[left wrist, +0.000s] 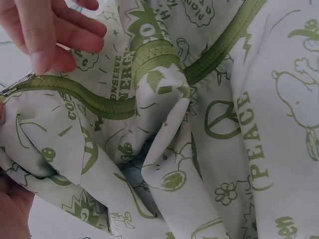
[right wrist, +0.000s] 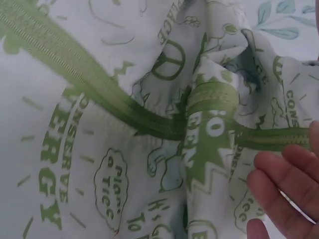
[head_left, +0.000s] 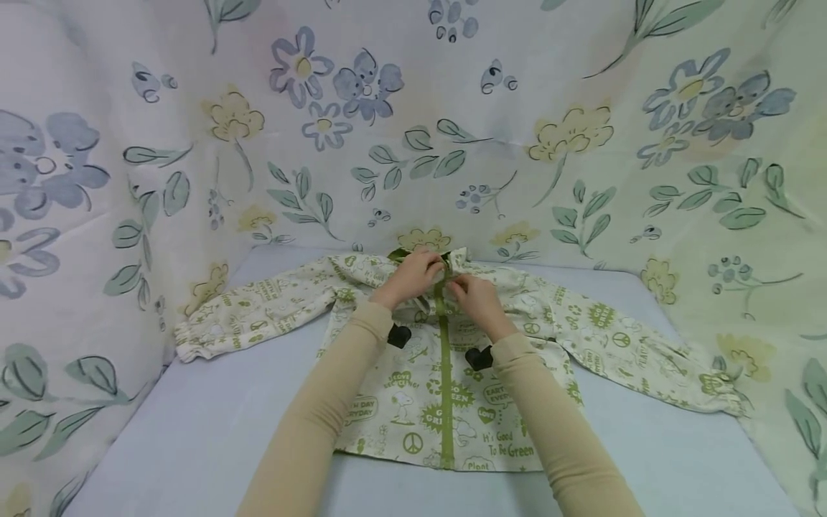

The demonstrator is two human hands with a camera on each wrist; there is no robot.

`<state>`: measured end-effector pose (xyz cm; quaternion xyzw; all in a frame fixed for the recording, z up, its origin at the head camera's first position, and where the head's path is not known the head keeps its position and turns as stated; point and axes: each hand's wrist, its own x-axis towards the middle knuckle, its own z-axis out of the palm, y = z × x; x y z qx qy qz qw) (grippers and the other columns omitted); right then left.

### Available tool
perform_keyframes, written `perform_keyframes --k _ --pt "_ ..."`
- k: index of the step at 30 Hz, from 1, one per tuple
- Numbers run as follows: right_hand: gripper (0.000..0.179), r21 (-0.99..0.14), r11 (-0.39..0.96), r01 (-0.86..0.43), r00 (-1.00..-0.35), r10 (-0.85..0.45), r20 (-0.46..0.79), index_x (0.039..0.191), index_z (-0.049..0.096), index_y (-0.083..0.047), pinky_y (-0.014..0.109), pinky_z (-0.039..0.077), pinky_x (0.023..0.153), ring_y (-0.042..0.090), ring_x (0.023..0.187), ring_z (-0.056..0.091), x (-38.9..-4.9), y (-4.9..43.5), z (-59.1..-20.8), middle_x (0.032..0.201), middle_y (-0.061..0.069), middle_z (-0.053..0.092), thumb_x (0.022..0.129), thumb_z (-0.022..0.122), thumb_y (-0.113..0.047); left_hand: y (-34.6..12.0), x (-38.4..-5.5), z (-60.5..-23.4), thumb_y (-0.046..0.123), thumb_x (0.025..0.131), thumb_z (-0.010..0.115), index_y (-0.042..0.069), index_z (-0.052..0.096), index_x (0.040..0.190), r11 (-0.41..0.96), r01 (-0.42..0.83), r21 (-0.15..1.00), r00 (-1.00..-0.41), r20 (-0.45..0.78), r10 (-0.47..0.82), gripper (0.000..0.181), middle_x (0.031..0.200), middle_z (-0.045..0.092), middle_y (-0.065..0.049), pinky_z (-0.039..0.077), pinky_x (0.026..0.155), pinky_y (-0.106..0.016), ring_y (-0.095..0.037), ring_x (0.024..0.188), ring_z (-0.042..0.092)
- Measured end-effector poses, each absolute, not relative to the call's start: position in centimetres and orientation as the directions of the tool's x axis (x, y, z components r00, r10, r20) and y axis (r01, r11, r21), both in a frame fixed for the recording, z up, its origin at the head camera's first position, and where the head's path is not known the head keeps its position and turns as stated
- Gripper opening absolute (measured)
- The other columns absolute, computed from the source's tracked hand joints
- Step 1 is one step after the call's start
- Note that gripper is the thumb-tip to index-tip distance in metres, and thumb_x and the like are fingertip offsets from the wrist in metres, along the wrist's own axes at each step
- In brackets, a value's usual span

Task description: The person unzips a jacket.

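Note:
A white jacket (head_left: 413, 402) with green print lies front up, its sleeves spread to both sides. A green zipper (head_left: 446, 388) runs down its front, and folds of cloth cross it in both wrist views. My left hand (head_left: 413, 276) grips the fabric at the collar, and part of it shows at the lower left in the left wrist view. Beside it, my right hand (head_left: 479, 300) pinches the metal zipper pull (left wrist: 19, 84) near the top. Its other fingers (right wrist: 284, 184) are loosely bent in the right wrist view. The exact grip is partly hidden.
The jacket lies on a pale table (head_left: 213, 431). Floral cloth (head_left: 452, 108) hangs behind and at both sides, close to the collar and cuffs. A small black object (head_left: 398, 335) shows beside the left wrist, another (head_left: 479, 357) beside the right.

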<state>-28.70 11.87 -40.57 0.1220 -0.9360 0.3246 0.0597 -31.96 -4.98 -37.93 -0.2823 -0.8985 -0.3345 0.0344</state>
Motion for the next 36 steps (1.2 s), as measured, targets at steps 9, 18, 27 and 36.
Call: perform_keyframes --k 9,18,27,36 --pt "0.033 -0.714 0.651 -0.256 -0.966 -0.148 0.212 0.099 0.064 -0.005 0.034 0.049 0.062 0.02 0.075 0.06 -28.8 11.6 -40.5 0.091 0.01 0.065 0.094 0.055 -0.036 -5.8 -31.1 -38.1 0.021 0.101 0.04 0.005 0.058 0.1 0.61 0.555 0.566 -0.818 0.239 0.523 0.025 0.094 0.046 -0.005 0.04 0.065 -0.031 -0.017 0.078 0.043" --pt "0.033 -0.792 0.563 -0.236 -0.971 -0.113 0.209 0.089 0.059 -0.002 0.032 0.036 0.047 0.02 0.052 0.041 -28.1 11.3 -39.5 0.069 0.009 0.053 0.097 0.05 -0.033 -5.9 -31.1 -38.1 0.021 0.101 0.041 0.006 0.06 0.103 0.605 0.583 0.542 -0.804 0.277 0.526 0.025 0.093 0.049 -0.004 0.04 0.066 -0.031 -0.017 0.079 0.044" --pt "0.029 -0.814 0.534 -0.229 -0.973 -0.14 0.182 0.09 0.056 -0.002 0.033 0.035 0.052 0.02 0.054 0.037 -27.9 11.0 -39.0 0.07 0.009 0.047 0.1 0.043 -0.026 -6.0 -31.3 -38.1 0.026 0.101 0.039 0.011 0.061 0.107 0.611 0.572 0.547 -0.817 0.314 0.484 0.027 0.095 0.049 -0.003 0.041 0.068 -0.031 -0.016 0.081 0.045" --pt "0.029 -0.838 0.511 -0.194 -0.98 -0.145 0.138 0.09 0.053 0.0 0.032 0.033 0.049 0.018 0.051 0.035 -28.2 10.9 -39.5 0.07 0.009 0.045 0.101 0.04 -0.024 -6.2 -31.0 -37.5 0.023 0.101 0.039 0.011 0.059 0.106 0.584 0.601 0.546 -0.799 0.388 0.46 0.023 0.094 0.05 -0.004 0.041 0.069 -0.033 -0.018 0.081 0.046"
